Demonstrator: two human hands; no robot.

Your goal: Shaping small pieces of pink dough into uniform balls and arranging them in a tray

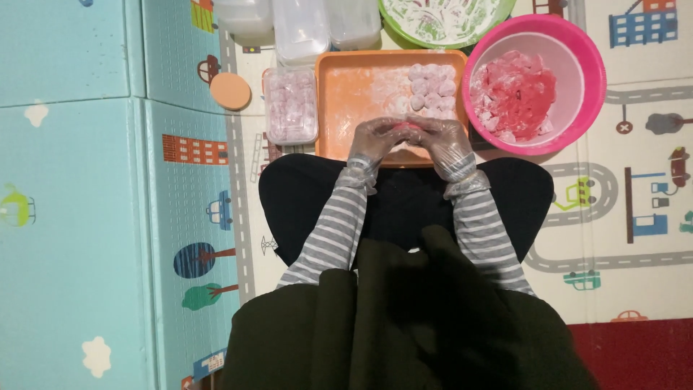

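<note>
both hands meet over the near edge of the tray. left hand and right hand wear thin clear plastic gloves, fingers curled inward, fingertips touching. between them sits a small pink piece, only a sliver of it showing. grip: both hands closed narrowly around the piece, cupping rather than squeezing, as far as can be seen. how much of it lies in each palm cannot be told.

handling, judged: the piece looks soft, light and sticky, likely to deform under pressure. white powder on the tray suggests dusting against sticking. best taken with fingertips around its sides, light pressure; gloves may slip or cling.

outward: the orange tray is floured, with a cluster of pale round balls at its far right corner. just right of the tray, a pink bowl holds red chunks. just left of the tray, a clear box filled with more pale balls. beyond, clear containers and a green bowl with white dusting. an orange lid lies on the play mat, near the box.
</note>
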